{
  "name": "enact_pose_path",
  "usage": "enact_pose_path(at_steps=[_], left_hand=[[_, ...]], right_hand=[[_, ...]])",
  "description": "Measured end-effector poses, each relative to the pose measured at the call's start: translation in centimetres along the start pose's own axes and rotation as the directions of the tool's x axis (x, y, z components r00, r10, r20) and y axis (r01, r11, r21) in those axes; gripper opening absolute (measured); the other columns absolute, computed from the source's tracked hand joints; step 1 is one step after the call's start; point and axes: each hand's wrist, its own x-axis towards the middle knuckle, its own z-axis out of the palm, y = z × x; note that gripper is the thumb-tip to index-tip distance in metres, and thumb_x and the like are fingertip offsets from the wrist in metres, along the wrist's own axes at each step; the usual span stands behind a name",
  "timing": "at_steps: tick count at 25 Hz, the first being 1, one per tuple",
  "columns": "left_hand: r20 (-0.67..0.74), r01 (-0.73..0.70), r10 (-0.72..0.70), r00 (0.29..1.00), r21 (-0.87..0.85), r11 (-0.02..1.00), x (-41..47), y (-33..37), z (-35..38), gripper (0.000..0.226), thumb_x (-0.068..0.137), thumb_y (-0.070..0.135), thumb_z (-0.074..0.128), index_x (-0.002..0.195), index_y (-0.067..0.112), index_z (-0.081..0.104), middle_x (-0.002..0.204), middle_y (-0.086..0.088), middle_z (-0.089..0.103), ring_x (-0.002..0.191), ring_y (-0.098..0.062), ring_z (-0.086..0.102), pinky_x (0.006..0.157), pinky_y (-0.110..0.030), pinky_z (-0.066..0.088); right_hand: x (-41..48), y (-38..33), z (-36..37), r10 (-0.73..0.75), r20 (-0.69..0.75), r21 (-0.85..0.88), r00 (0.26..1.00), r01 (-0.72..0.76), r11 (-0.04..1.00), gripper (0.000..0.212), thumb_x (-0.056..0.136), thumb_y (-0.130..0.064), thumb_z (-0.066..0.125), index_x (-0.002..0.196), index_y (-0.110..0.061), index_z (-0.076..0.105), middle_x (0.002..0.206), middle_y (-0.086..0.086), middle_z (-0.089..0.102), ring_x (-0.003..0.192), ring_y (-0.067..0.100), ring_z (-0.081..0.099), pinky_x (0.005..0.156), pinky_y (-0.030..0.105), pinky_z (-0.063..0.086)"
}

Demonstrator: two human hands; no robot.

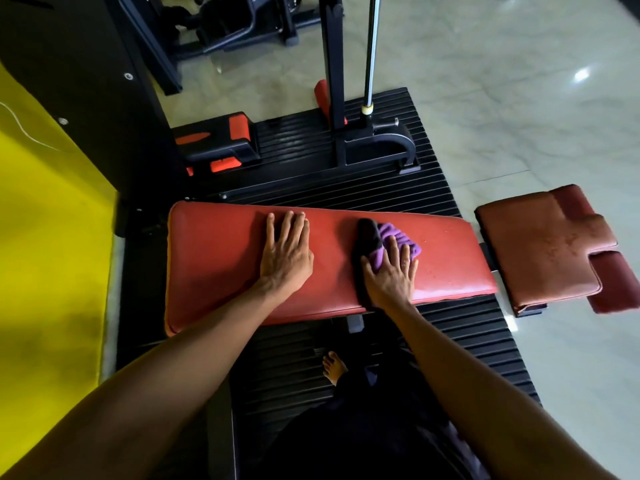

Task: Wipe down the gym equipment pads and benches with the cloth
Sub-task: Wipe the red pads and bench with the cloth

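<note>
Wiping of the red surface (214, 258) is in hand. The left hand (285, 254) is laid flat toward the far edge, fingers straight, slightly apart. Right of centre, the cloth (375, 240) is pressed under the right hand (391, 275), fingers spread. A sweep toward the right end is called for next.

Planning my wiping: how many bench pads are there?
2: the long red pad under the cloth, the darker seat pad right of it. A red piece behind the post is half-hidden.
</note>
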Motion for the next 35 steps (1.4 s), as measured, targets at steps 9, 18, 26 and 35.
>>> enact_pose_path(at_steps=[9, 18, 26, 35], left_hand=[[-0.024, -0.106, 0.104, 0.994, -0.072, 0.992, 0.1, 1.9, 1.0, 0.059, 0.089, 0.024, 0.048, 0.145, 0.003, 0.05, 0.156, -0.016, 0.043, 0.147, -0.034, 0.035, 0.124, -0.055, 0.015], [0.033, -0.063, 0.066, 0.997, -0.088, 0.994, 3.1, 4.4, 0.4, 0.047, 0.085, 0.03, 0.062, 0.125, 0.005, 0.058, 0.128, -0.017, 0.055, 0.129, -0.035, 0.047, 0.121, -0.059, 0.02], [0.064, -0.058, 0.062, 0.996, -0.067, 0.996, 2.8, 4.3, 1.8, 0.063, 0.1, 0.038, 0.038, 0.159, 0.02, 0.028, 0.168, -0.007, 0.02, 0.156, -0.026, 0.012, 0.126, -0.052, -0.001], [0.041, -0.043, 0.046, 0.998, -0.071, 0.997, 2.6, 4.5, 2.0, 0.063, 0.1, 0.037, 0.038, 0.159, 0.019, 0.029, 0.168, -0.008, 0.02, 0.156, -0.026, 0.012, 0.125, -0.052, -0.002]], right_hand=[[-8.7, -0.6, 3.5, -0.266, -0.089, -0.078, 0.96, 0.26, 0.963, 0.079, 0.1, -0.065, 0.022, 0.161, -0.022, -0.006, 0.17, 0.001, -0.004, 0.158, 0.025, -0.009, 0.128, 0.045, -0.004], [-3.3, -1.4, 1.5, 0.062, -0.061, -0.066, 0.996, -0.066, 0.996, 0.081, 0.103, -0.065, 0.016, 0.164, -0.014, 0.002, 0.17, 0.01, -0.004, 0.157, 0.027, -0.014, 0.127, 0.047, -0.01], [-8.7, 1.2, 4.7, 0.197, -0.049, 0.141, 0.979, -0.188, 0.972, 0.089, 0.098, -0.071, 0.023, 0.161, -0.015, -0.008, 0.168, 0.011, -0.016, 0.155, 0.036, -0.015, 0.127, 0.052, -0.006], [-6.0, -6.0, 4.0, 0.656, 0.236, 0.783, 0.717, -0.54, 0.308, 0.097, 0.095, -0.046, 0.065, 0.164, -0.021, 0.001, 0.169, 0.014, -0.014, 0.156, 0.039, -0.007, 0.125, 0.055, 0.01]])
